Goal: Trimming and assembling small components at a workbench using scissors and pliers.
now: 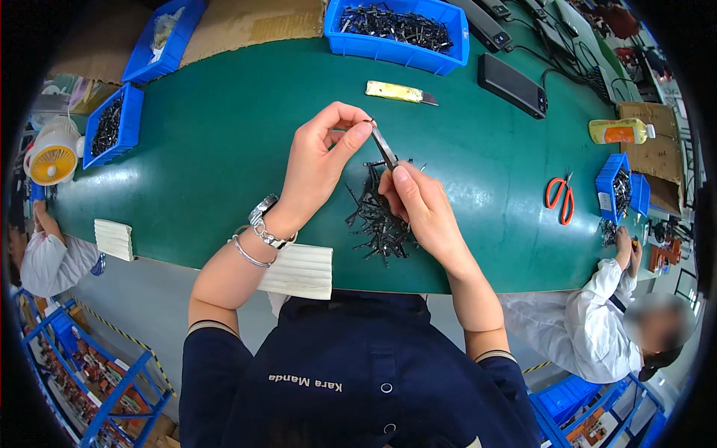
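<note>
My left hand (pixel 320 160) is raised over the table, thumb and forefinger pinched on a tiny dark piece (pixel 370 120). In my right hand (pixel 420 205) is a slim grey metal tool (pixel 385 148) that looks like tweezers. Its far tip meets the left fingertips; the lower end is hidden in my grip. Under my hands lies a loose pile of small black parts (pixel 379 224), partly covered by the right hand. A watch and bracelets circle my left wrist.
The green table (pixel 224 127) carries blue bins of black parts (pixel 396 56), a yellow-handled cutter (pixel 399 92), a black power bank (pixel 511 84), red-handled scissors (pixel 560 200) and a yellow bottle (pixel 620 131). White ridged pads (pixel 299 272) lie along the near edge. Co-workers sit left and right.
</note>
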Available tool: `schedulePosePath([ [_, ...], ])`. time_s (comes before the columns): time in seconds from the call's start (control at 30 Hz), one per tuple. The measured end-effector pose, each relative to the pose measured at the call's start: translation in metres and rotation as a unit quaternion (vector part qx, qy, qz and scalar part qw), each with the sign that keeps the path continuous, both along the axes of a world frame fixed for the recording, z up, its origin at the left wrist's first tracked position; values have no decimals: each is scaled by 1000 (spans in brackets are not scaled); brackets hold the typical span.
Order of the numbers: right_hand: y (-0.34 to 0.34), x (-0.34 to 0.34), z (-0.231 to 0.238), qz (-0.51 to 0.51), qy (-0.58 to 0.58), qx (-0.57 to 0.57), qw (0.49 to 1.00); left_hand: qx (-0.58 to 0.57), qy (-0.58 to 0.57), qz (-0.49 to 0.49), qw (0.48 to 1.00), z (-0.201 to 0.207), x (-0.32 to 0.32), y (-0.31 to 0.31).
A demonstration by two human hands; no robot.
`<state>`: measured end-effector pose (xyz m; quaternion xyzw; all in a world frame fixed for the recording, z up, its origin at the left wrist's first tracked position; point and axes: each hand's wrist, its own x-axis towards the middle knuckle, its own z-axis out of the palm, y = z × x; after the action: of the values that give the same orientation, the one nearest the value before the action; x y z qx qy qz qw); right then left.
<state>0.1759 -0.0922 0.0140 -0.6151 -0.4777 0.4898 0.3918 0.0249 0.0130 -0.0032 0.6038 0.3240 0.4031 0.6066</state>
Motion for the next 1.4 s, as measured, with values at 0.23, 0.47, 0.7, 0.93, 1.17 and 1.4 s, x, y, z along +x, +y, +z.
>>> schedulePosePath([
  [0.23, 1, -6, -2, -15, -175, 52, 983, 53, 36, 22, 998, 0, -1, -3],
  [0.47, 0, -10, -6, -35, -250, 84, 964, 57, 42, 33, 997, -1, 0, -3],
  [0.7, 1, -10, -9, -22, 66, 11, 998, 51, -20, 36, 998, -8, 2, -6],
  [0.93, 0, -8, -11, -9, 139, 0, 990, -109, -128, -2, 986, 1, 9, -8],
  [1.17, -2, -10, -3, 14, 230, -39, 972, -191, -174, -134, 957, -12, 1, 0],
  [1.4, -2, -4, -5, 42, 287, -52, 956, -122, -121, -100, 980, -8, 0, 2],
])
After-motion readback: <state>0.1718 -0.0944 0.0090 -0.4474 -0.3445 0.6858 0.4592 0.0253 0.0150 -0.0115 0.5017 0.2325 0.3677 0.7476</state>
